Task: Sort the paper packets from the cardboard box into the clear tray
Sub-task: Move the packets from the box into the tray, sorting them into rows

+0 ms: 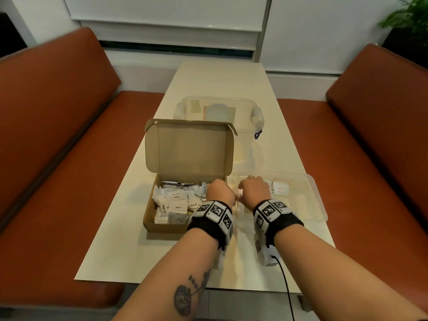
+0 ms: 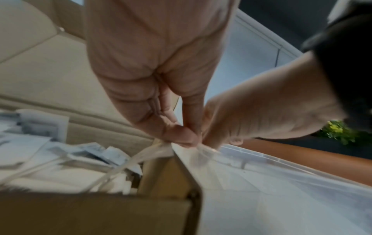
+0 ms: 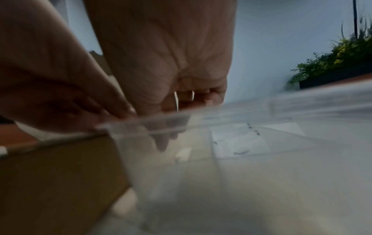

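An open cardboard box (image 1: 162, 225) holds a heap of white paper packets (image 1: 176, 200). To its right lies the clear tray (image 1: 317, 198), with a white packet (image 1: 280, 189) in a far compartment. Both hands meet over the seam between box and tray. My left hand (image 1: 220, 191) pinches thin pale packets (image 2: 149, 155) between thumb and fingers (image 2: 181, 138), above the box's right wall. My right hand (image 1: 253, 189) is curled over the tray's left rim (image 3: 161, 119), its fingertips (image 2: 213, 143) at the same packets. A thin white packet edge (image 3: 176, 100) shows between its fingers.
A clear lidded storage bin (image 1: 220, 112) stands behind the box lid. The narrow pale table (image 1: 115, 262) has orange bench seats (image 1: 58, 135) along both sides. A green plant (image 1: 412, 17) sits at the far right. A black cable (image 1: 286, 286) trails from my right wrist.
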Action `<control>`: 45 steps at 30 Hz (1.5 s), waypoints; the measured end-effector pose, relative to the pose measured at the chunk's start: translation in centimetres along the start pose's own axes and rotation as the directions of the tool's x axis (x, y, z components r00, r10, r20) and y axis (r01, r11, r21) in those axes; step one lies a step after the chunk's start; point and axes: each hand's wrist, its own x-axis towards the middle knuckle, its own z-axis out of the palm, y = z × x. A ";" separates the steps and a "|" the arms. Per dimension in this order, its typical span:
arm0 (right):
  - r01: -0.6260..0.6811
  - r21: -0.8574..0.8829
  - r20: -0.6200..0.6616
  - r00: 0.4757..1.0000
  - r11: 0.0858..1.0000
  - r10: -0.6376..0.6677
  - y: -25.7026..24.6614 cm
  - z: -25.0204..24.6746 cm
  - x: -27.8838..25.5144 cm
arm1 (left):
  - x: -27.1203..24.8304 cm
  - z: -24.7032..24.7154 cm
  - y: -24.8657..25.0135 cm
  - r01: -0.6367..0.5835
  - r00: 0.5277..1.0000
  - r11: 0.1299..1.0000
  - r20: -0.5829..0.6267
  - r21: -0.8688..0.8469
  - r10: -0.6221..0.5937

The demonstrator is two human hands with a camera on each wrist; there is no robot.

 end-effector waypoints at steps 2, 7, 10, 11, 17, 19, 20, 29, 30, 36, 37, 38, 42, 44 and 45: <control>-0.024 0.167 -0.107 0.993 0.986 0.042 -0.7 -0.5 -0.5 | 0.2 -0.4 -0.3 -0.014 1.000 0.999 0.017 -0.045 0.015; 0.043 0.473 -0.166 0.985 0.880 0.042 -3.3 -1.8 -1.9 | 0.9 -3.7 -1.3 -0.090 0.991 0.995 -0.105 -0.034 0.086; 0.100 0.461 -0.089 0.994 0.882 -0.067 -5.1 -1.3 -2.6 | 1.5 -6.4 -1.4 -0.081 0.984 0.984 -0.142 0.161 0.104; 0.099 0.445 -0.060 0.995 0.890 -0.081 -5.6 -1.0 -2.6 | 1.7 -7.2 -1.5 -0.070 0.985 0.966 -0.135 0.251 0.106; 0.082 0.403 -0.050 0.996 0.911 -0.067 -6.8 0.4 -2.9 | 2.1 -9.8 -2.5 -0.184 0.981 0.686 0.090 0.704 0.171; 0.051 0.453 -0.103 0.995 0.890 -0.005 -6.8 0.8 -3.1 | 2.5 -9.2 -3.1 -0.285 0.958 0.670 0.181 0.685 0.222; 0.028 0.482 -0.111 0.993 0.876 0.030 -6.8 1.0 -3.2 | 2.6 -8.6 -3.3 -0.324 0.946 0.676 0.211 0.662 0.246; 0.014 0.589 -0.092 0.995 0.808 0.050 -6.2 1.7 -3.9 | 4.4 -4.6 -3.8 -0.512 0.858 0.460 0.450 0.725 0.246; 0.013 0.594 -0.083 0.996 0.804 0.044 -6.1 1.7 -3.9 | 4.6 -4.5 -3.8 -0.521 0.853 0.448 0.464 0.726 0.240; 0.001 0.606 -0.080 0.995 0.795 0.059 -6.0 1.8 -3.7 | 4.7 -3.7 -3.6 -0.523 0.853 0.374 0.467 0.766 0.234; 0.006 0.617 -0.086 0.994 0.787 0.060 -6.0 1.8 -3.8 | 4.6 -3.6 -3.6 -0.520 0.854 0.361 0.459 0.774 0.245; 0.012 0.621 -0.091 0.994 0.783 0.058 -6.0 1.7 -3.8 | 4.4 -3.5 -3.5 -0.517 0.855 0.341 0.451 0.785 0.258; 0.005 0.603 -0.085 0.995 0.798 0.058 -6.1 1.5 -3.8 | 3.8 -2.9 -3.5 -0.496 0.857 0.277 0.411 0.823 0.312; 0.006 0.582 -0.085 0.995 0.813 0.053 -6.1 1.5 -3.7 | 3.6 -2.7 -3.4 -0.486 0.854 0.256 0.393 0.835 0.340; 0.010 0.571 -0.089 0.995 0.821 0.049 -6.1 1.5 -3.7 | 3.5 -2.7 -3.4 -0.481 0.853 0.249 0.383 0.840 0.354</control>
